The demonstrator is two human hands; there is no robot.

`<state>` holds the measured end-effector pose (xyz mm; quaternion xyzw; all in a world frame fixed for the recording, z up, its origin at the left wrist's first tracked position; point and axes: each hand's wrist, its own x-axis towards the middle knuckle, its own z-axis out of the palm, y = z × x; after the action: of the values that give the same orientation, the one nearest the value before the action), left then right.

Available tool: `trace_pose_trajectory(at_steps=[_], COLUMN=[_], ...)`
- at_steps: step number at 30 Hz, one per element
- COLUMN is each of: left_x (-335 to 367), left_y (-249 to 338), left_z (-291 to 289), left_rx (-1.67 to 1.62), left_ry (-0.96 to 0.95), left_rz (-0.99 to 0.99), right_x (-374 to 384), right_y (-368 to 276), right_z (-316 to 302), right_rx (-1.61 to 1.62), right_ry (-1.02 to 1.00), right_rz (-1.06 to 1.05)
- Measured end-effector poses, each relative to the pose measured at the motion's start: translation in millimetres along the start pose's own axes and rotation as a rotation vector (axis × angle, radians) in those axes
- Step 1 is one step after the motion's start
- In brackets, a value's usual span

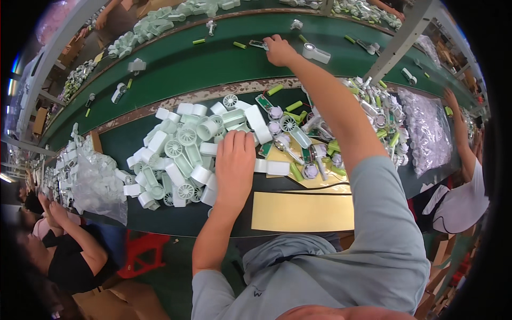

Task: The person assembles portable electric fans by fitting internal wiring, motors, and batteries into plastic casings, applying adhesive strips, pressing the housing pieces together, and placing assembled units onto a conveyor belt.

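My left hand (236,154) rests on a pile of pale green and white plastic housings (186,136), its fingers close together and bent downward. What lies under the fingertips is hidden. My right arm stretches across to the green conveyor belt (170,60), where the fingers of my right hand (279,51) close on the end of a small circuit board (258,44). Right of that hand, a white handheld fan part (316,53) lies on the belt. Green cylindrical batteries (239,45) are scattered along it.
Fan assemblies with boards, wires and batteries are heaped (381,114) under and beyond my right arm. A yellow sheet (303,212) lies at the bench's front edge. Plastic bags (424,130) flank the work area. A metal post (400,45) rises at right. Other people work on both sides.
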<state>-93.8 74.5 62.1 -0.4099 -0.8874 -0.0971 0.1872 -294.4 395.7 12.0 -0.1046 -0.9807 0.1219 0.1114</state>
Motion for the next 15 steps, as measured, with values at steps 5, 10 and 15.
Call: trace_pose_trajectory(at_steps=[5,10,15], left_x=[-9,-31,-61], left_y=[-4,5,27], left_z=[-16,-52,-49], left_rx=[-0.105,-0.663,-2.115], left_ry=[0.054,0.079,-0.293], left_rz=[-0.038,-0.268,-0.613], right_x=[16,6,-52], right_y=[-12,-18,-20], right_z=[14,-12,-62], right_rx=[0.003,-0.182,-0.059], right_ry=[-0.108,-0.314,-0.231], right_rz=[0.072,0.085,0.021])
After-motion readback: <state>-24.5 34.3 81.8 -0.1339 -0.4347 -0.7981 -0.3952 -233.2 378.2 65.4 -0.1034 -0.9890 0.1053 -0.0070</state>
